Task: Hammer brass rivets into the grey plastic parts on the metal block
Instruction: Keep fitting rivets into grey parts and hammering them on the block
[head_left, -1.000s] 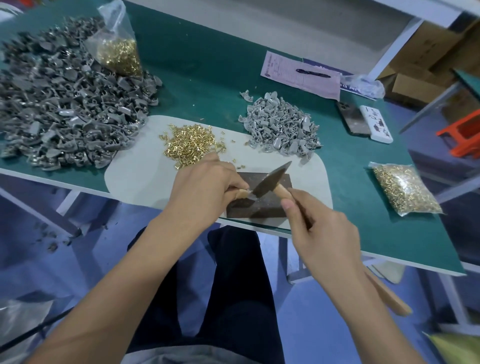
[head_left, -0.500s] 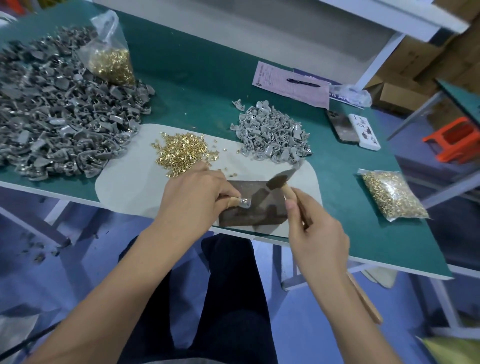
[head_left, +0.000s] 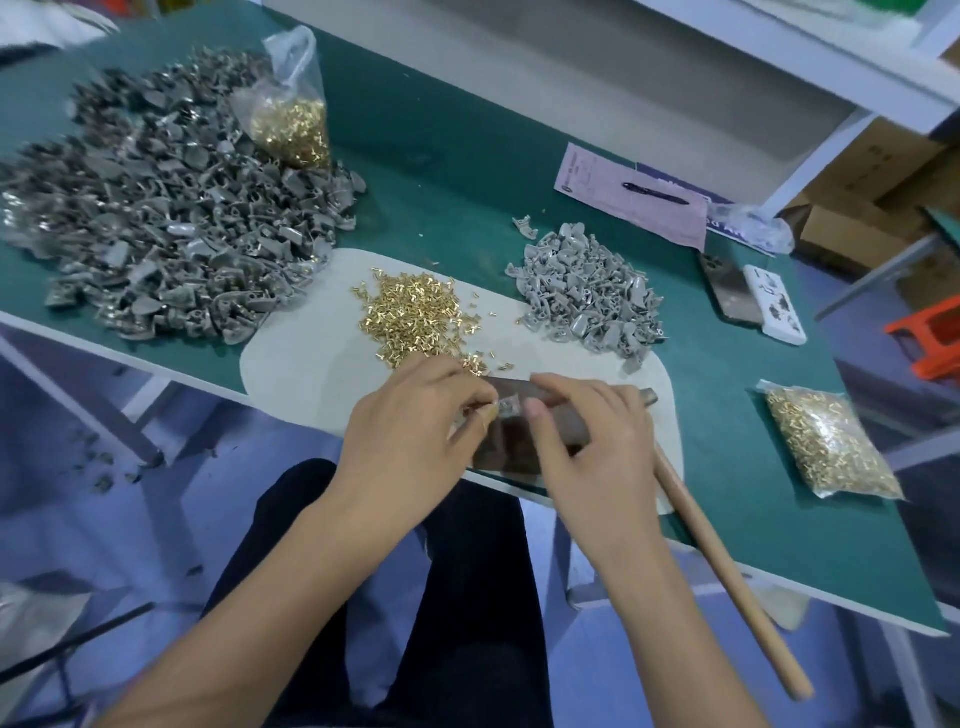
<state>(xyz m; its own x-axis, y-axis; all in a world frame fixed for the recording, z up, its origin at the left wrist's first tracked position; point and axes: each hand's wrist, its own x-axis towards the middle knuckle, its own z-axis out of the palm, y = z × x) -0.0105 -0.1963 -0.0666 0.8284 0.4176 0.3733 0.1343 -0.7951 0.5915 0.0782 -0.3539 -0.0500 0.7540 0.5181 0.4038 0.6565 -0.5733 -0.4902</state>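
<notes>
Both hands pinch grey part (head_left: 506, 407) on metal block (head_left: 524, 441); hammer (head_left: 727, 566) beside.

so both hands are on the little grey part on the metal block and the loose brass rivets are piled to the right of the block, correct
Not quite. In the head view the loose brass rivets lie behind and to the left of the metal block. Both the left hand and right hand are at the grey part.

Small assembly workshop, green-topped workbench (head_left: 441, 171), big heap of grey plastic parts (head_left: 156, 234), loose brass rivets (head_left: 410, 314) on a pale mat (head_left: 311, 364), bagged rivets (head_left: 828, 441), cardboard boxes (head_left: 872, 208), white metal shelving (head_left: 810, 156), paperwork with pen (head_left: 634, 200)
</notes>
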